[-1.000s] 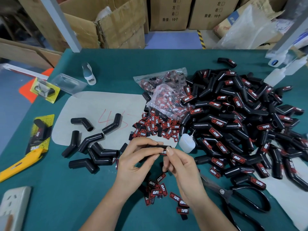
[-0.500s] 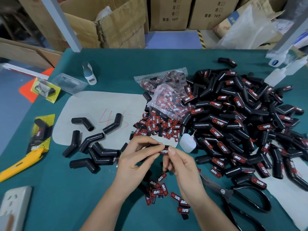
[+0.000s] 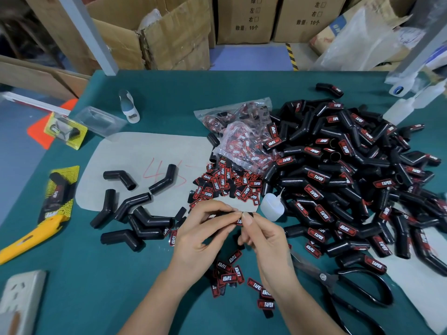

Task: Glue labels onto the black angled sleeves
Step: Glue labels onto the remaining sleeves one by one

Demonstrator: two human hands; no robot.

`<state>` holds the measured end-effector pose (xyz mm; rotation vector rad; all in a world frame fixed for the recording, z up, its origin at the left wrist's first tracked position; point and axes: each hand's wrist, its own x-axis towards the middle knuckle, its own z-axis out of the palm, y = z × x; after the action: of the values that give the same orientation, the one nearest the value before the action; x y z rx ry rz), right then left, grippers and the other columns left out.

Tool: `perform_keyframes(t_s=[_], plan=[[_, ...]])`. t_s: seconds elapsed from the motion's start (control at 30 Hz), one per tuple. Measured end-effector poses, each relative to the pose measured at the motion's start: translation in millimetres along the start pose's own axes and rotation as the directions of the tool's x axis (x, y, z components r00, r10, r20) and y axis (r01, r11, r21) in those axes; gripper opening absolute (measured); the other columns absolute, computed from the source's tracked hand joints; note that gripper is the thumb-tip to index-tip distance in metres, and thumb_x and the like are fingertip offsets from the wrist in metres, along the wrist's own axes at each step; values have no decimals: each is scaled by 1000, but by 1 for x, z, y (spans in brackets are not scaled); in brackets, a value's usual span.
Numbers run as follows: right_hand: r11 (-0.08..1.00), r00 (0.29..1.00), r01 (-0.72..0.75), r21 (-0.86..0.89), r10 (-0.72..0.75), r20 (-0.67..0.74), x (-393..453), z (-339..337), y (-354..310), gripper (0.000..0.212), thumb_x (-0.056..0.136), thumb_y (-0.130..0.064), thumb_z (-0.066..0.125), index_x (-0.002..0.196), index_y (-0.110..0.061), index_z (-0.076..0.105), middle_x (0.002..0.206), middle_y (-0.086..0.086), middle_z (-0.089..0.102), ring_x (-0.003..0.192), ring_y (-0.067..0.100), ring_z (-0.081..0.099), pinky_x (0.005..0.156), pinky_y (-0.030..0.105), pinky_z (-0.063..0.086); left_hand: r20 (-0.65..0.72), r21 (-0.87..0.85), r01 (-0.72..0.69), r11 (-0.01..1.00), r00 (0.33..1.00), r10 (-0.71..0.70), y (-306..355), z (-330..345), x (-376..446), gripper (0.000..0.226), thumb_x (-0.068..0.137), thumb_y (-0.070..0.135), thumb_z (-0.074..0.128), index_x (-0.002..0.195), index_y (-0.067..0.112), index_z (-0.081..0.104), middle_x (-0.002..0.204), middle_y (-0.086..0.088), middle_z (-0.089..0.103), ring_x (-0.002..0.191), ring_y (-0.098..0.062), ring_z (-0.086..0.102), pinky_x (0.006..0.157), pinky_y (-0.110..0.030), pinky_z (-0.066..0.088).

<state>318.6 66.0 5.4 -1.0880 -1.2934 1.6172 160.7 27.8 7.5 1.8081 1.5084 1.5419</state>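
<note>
Both hands meet over the table's middle on one black angled sleeve (image 3: 249, 214), mostly hidden by fingers. My left hand (image 3: 203, 235) grips it from the left. My right hand (image 3: 262, 235) pinches its red-and-black label (image 3: 239, 221) with thumb and forefinger. Several unlabelled sleeves (image 3: 145, 221) lie to the left. A big heap of labelled sleeves (image 3: 350, 180) fills the right side. Loose labels (image 3: 225, 187) lie beyond the hands, and more loose labels (image 3: 242, 279) sit under my wrists. A small glue bottle (image 3: 272, 206) lies just right of my fingertips.
Black scissors (image 3: 338, 284) lie at the right near my right forearm. A yellow utility knife (image 3: 26, 238) and a white power strip (image 3: 19, 301) sit at the left edge. Plastic bags of labels (image 3: 242, 136), more bottles (image 3: 401, 107) and cardboard boxes (image 3: 154, 37) stand further back.
Hardly anything has moved. My right thumb and forefinger have slid a little along the label on the sleeve, covering more of it.
</note>
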Motion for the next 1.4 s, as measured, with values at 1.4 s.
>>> perform_keyframes(t_s=[1.4], plan=[[999, 999, 38, -25, -38, 11, -1, -1, -4, 67, 96, -67, 57, 69, -6, 55, 65, 10, 48, 65, 11, 45, 65, 17, 39, -10, -227, 250, 941, 966, -259, 7, 5, 0, 14, 101, 38, 68, 106, 31, 79, 115, 6, 68, 99, -28, 69, 72, -59, 58]])
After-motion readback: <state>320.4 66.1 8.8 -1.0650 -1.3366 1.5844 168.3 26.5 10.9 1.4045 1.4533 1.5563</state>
